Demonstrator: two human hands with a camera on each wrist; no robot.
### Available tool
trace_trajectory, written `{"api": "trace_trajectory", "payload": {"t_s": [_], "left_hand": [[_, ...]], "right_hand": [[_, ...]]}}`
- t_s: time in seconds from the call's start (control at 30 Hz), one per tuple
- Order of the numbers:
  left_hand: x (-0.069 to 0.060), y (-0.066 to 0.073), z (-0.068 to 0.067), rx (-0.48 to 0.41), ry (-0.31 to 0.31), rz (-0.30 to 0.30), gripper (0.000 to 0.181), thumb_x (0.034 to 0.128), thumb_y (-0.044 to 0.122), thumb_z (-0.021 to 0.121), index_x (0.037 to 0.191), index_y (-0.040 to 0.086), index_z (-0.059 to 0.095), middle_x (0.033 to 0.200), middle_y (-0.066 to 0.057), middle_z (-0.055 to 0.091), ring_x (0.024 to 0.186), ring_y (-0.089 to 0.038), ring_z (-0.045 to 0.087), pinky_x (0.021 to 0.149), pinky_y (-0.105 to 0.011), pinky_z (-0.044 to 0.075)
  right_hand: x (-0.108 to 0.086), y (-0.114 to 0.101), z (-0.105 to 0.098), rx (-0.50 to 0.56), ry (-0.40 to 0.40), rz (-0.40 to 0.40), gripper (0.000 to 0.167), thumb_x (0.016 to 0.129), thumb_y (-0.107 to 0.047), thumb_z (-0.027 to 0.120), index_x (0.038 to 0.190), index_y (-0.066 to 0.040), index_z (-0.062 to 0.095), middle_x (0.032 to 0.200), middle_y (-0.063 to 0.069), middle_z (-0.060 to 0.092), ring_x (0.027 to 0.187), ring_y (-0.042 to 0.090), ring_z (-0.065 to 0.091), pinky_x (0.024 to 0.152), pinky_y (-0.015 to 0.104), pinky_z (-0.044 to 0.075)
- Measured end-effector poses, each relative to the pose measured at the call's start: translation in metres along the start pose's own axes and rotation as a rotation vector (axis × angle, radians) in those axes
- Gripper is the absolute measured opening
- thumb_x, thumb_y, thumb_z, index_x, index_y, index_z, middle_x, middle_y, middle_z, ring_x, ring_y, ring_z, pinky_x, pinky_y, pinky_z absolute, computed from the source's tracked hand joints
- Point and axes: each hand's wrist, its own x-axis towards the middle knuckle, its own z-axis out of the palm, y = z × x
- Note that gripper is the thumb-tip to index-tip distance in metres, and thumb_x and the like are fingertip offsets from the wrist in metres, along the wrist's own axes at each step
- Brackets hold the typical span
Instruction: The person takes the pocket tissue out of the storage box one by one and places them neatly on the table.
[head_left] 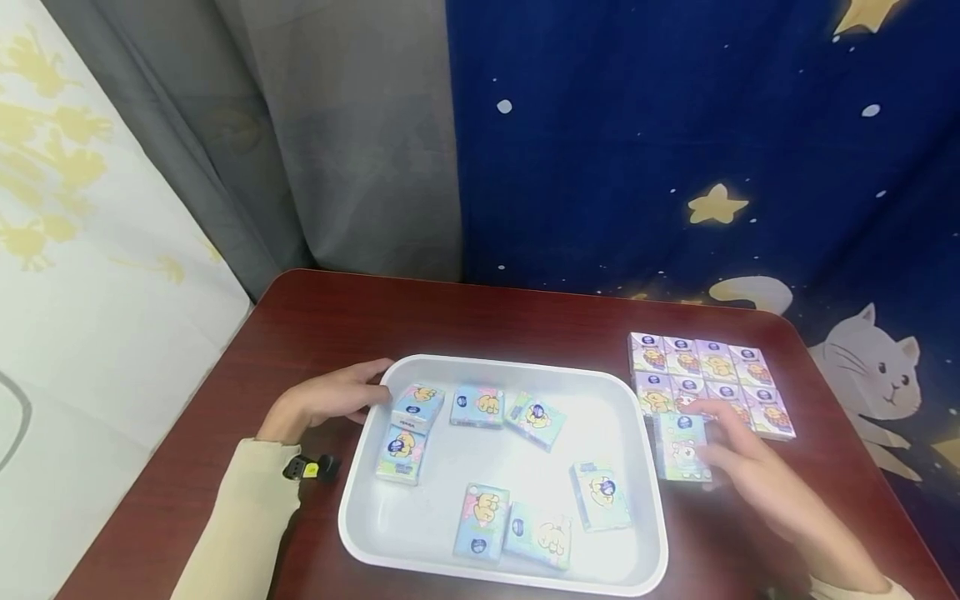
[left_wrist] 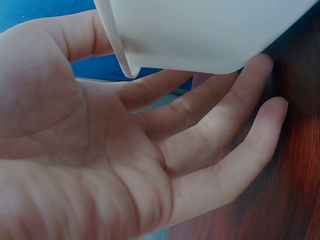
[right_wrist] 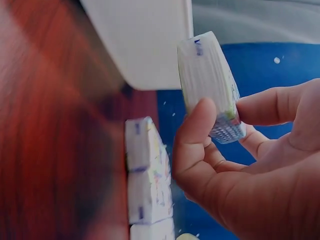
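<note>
A white plastic tray [head_left: 465, 362] sits on the table with several blue-green tissue packs inside, one of them a tissue pack [head_left: 480, 407] near its far side. At the tray's left end, my left hand [head_left: 330, 398] holds the rim. The left wrist view shows the fingers reaching along the outside wall and under the tray [left_wrist: 175, 37]. My right hand [head_left: 757, 471] pinches a blue-green tissue pack [head_left: 682, 450] between thumb and fingers, just outside the tray's right edge. In the right wrist view this tissue pack [right_wrist: 205, 75] is tilted and raised off the table.
Purple tissue packs [head_left: 716, 364] stand in two tight rows on the table, right of the tray and beyond my right hand. The dark red table [head_left: 450, 321] ends at a grey curtain [head_left: 360, 150] and a blue starry curtain [head_left: 600, 192].
</note>
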Motion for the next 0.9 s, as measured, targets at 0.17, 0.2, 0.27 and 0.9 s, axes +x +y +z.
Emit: {"api": "trace_trajectory", "payload": {"t_s": [0.17, 0.2, 0.27, 0.9], "left_hand": [[0.001, 0.000, -0.001, 0.000, -0.007, -0.002, 0.055, 0.1059, 0.012, 0.064, 0.156, 0.001, 0.046, 0.134, -0.018, 0.070, 0.107, -0.032, 0.076, 0.093, -0.059, 0.064], [0.001, 0.000, -0.001, -0.002, -0.008, -0.001, 0.054, 0.1060, 0.012, 0.064, 0.156, 0.000, 0.046, 0.133, -0.019, 0.070, 0.107, -0.032, 0.076, 0.093, -0.059, 0.064], [0.001, 0.000, -0.001, -0.004, -0.015, 0.002, 0.054, 0.1061, 0.012, 0.063, 0.156, 0.000, 0.046, 0.133, -0.019, 0.070, 0.107, -0.032, 0.075, 0.093, -0.059, 0.064], [0.002, 0.001, 0.000, -0.023, -0.026, 0.004, 0.053, 0.1062, 0.010, 0.063, 0.155, -0.001, 0.045, 0.132, -0.019, 0.070, 0.107, -0.033, 0.075, 0.093, -0.059, 0.064]], "right_hand": [[0.004, 0.012, 0.002, 0.008, -0.005, 0.027, 0.057, 0.109, -0.002, 0.054, 0.161, 0.001, 0.031, 0.147, 0.036, 0.048, 0.101, 0.027, 0.065, 0.077, 0.036, 0.061], [0.005, 0.015, 0.003, 0.009, -0.006, 0.021, 0.057, 0.108, -0.001, 0.055, 0.160, 0.002, 0.032, 0.145, 0.037, 0.050, 0.100, 0.026, 0.065, 0.076, 0.036, 0.061], [0.007, 0.020, 0.006, 0.008, -0.004, 0.006, 0.057, 0.106, 0.001, 0.056, 0.158, 0.003, 0.034, 0.142, 0.036, 0.052, 0.097, 0.026, 0.066, 0.074, 0.037, 0.061], [0.019, 0.030, 0.025, -0.239, 0.107, -0.012, 0.060, 0.097, -0.007, 0.075, 0.147, 0.004, 0.044, 0.094, 0.012, 0.066, 0.075, 0.023, 0.064, 0.064, 0.034, 0.057]]}}
